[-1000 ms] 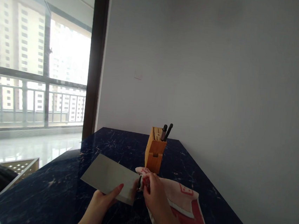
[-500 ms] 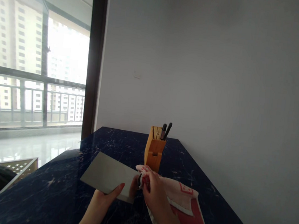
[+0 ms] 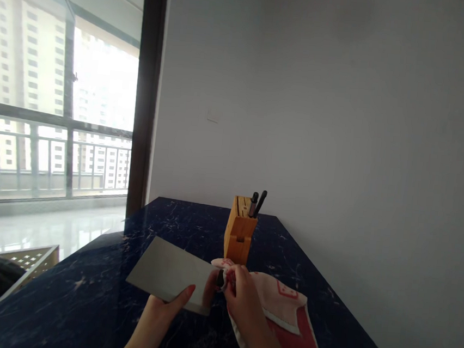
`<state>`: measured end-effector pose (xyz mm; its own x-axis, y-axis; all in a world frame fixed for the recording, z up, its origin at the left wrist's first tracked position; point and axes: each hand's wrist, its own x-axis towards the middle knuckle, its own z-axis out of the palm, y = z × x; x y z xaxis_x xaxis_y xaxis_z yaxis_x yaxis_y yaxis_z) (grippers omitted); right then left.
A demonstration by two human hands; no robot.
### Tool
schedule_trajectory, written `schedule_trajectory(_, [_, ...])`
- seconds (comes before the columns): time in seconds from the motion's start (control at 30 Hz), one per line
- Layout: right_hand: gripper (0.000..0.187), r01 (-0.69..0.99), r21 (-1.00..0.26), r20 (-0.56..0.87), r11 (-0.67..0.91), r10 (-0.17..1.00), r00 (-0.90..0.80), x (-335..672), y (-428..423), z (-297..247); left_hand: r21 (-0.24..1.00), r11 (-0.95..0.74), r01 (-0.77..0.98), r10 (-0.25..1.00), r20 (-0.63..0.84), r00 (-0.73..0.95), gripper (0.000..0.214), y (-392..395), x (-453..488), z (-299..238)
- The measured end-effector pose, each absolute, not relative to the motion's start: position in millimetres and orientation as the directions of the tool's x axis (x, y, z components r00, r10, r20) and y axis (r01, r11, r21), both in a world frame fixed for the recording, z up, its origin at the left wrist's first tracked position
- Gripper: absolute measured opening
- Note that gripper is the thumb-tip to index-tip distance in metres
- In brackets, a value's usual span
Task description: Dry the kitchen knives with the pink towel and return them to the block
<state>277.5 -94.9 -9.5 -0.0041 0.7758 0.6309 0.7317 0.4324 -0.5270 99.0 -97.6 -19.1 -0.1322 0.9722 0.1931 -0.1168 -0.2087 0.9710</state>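
A: Where is the cleaver?

B: Low in the middle, over a dark blue marbled table [image 3: 92, 297], its wide, pale cleaver [image 3: 169, 272] blade pointing away to the left. A wooden knife block [image 3: 240, 232] stands upright just behind.

A: How is it gripped?

B: The left hand [image 3: 165, 307] pinches the blade, thumb flat on the upper face, fingers hidden beneath. The right hand [image 3: 241, 292] is closed on a pink-and-red cloth [image 3: 279, 304], bunched around the dark handle [image 3: 221, 278]. Whether the blade touches the table, I can't tell.

A: How would it handle?

B: Probably weighty and quite rigid, with smooth faces that could slip under a thumb. The cloth looks soft and limp. The handle seems the safest hold; on the blade, flat faces only, clear of the long edges. Which edge is sharpened, I can't make out.
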Motion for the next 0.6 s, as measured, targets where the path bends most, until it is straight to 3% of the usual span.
schedule_trajectory(0.33, [0.026,0.714,-0.524,0.640,0.465,0.768,-0.030,277.7,-97.7,-7.6,0.955,-0.286,-0.075,0.934,0.261,-0.244,0.047,-98.4,101.6,-18.8])
schedule_trajectory(0.6, [0.016,0.727,-0.568,0.629,0.385,0.773,0.082,280.4,-97.8,-4.0,0.943,-0.324,-0.075,0.915,0.292,-0.280,0.044,-101.7,106.0,-20.9])
